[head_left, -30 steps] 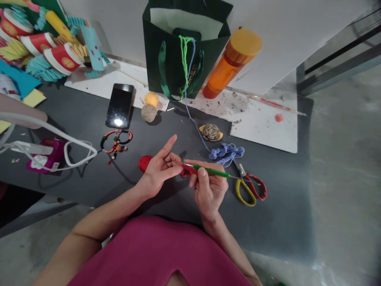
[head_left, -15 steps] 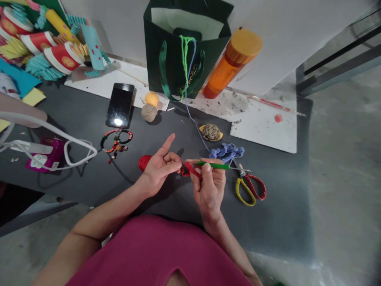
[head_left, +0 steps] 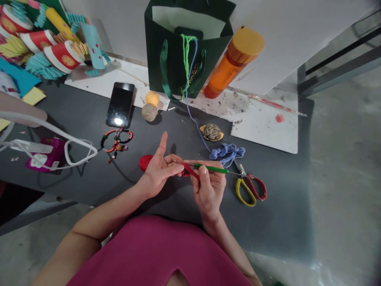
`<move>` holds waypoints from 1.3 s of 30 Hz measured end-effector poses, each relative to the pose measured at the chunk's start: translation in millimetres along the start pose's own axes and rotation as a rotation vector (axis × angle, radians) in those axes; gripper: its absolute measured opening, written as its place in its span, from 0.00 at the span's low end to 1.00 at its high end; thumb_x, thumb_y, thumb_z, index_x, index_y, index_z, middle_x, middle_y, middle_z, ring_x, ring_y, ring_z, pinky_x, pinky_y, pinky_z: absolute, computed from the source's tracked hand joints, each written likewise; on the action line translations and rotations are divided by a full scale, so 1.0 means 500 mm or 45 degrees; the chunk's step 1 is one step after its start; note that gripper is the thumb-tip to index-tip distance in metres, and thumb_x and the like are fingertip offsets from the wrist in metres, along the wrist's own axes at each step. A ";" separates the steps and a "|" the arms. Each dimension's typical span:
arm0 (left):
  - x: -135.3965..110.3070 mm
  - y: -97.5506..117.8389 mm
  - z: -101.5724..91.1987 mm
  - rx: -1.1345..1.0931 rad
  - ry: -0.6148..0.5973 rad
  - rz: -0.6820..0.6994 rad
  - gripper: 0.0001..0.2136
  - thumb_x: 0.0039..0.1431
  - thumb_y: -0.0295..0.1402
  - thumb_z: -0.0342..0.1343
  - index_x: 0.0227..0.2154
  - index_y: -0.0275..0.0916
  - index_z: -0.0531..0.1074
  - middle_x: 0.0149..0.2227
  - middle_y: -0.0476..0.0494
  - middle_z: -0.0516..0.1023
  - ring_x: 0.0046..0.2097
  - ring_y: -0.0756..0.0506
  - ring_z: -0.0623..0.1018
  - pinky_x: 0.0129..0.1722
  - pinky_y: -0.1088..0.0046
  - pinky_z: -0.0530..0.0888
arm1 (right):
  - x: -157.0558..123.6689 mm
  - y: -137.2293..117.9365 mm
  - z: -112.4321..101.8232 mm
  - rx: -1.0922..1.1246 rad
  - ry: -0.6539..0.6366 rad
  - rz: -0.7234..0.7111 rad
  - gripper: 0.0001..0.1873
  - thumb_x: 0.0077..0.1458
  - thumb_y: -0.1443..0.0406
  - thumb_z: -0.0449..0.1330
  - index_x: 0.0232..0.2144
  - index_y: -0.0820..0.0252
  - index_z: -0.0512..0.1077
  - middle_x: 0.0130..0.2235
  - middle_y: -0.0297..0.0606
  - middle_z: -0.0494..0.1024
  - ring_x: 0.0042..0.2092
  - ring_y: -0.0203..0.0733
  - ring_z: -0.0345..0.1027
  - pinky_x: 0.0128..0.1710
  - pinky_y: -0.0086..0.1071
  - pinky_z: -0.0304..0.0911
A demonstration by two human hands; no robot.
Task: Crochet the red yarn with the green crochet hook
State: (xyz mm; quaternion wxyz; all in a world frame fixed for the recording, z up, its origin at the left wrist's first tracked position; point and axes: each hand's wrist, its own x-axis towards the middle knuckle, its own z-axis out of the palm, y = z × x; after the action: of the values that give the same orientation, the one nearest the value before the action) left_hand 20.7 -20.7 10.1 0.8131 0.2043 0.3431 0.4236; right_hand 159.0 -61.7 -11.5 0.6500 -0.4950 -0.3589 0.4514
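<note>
My right hand [head_left: 210,186] is closed round a green-handled crochet hook [head_left: 212,169] that points left. My left hand [head_left: 159,171] pinches a small piece of red crochet work [head_left: 188,171] at the hook's tip, with its index finger raised and red yarn running over it. A red yarn ball [head_left: 144,162] lies on the dark table just behind my left hand. Both hands hover low over the table's near middle.
Yellow-and-red scissors [head_left: 248,186] and blue yarn [head_left: 228,152] lie right of my hands. A green bag [head_left: 172,63], orange bottle [head_left: 232,63], phone [head_left: 120,105], two small yarn balls [head_left: 149,107], a woven flower [head_left: 211,132], bead bracelets [head_left: 116,141] and a white cable [head_left: 59,139] sit further back and left.
My left index finger has swung from pointing up-right to nearly upright. My right hand has shifted slightly left and turned the hook a little; the red piece stays between both hands.
</note>
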 end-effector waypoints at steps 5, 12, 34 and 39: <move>0.001 -0.003 -0.001 0.011 0.027 0.054 0.63 0.50 0.25 0.72 0.75 0.49 0.29 0.30 0.58 0.78 0.31 0.53 0.74 0.33 0.76 0.70 | -0.011 0.001 -0.003 -0.221 0.028 -0.158 0.05 0.65 0.60 0.63 0.39 0.54 0.77 0.39 0.37 0.88 0.14 0.26 0.59 0.12 0.25 0.54; 0.001 -0.010 -0.003 0.053 0.025 0.145 0.58 0.50 0.26 0.71 0.75 0.56 0.38 0.30 0.59 0.78 0.31 0.54 0.75 0.32 0.77 0.70 | -0.017 0.000 0.001 -0.303 0.057 -0.283 0.03 0.63 0.64 0.64 0.39 0.54 0.78 0.42 0.38 0.89 0.14 0.27 0.59 0.13 0.27 0.56; -0.005 0.002 0.003 -0.010 -0.029 -0.023 0.62 0.49 0.25 0.72 0.76 0.46 0.30 0.31 0.57 0.79 0.32 0.54 0.74 0.37 0.75 0.71 | -0.005 0.008 0.001 0.036 -0.038 -0.164 0.01 0.64 0.65 0.64 0.38 0.53 0.76 0.42 0.34 0.89 0.14 0.24 0.60 0.10 0.21 0.53; -0.003 -0.003 0.001 0.016 0.010 0.044 0.60 0.49 0.26 0.72 0.76 0.50 0.35 0.30 0.59 0.77 0.33 0.53 0.75 0.39 0.74 0.71 | -0.005 0.007 0.002 0.068 -0.068 -0.114 0.01 0.64 0.65 0.64 0.38 0.52 0.77 0.41 0.34 0.89 0.14 0.24 0.60 0.11 0.20 0.53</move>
State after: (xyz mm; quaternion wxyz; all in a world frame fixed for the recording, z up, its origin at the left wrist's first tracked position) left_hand 21.4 -22.6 10.1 0.8030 0.2136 0.3455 0.4362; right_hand 156.2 -63.3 -14.9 0.6726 -0.4486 -0.3858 0.4444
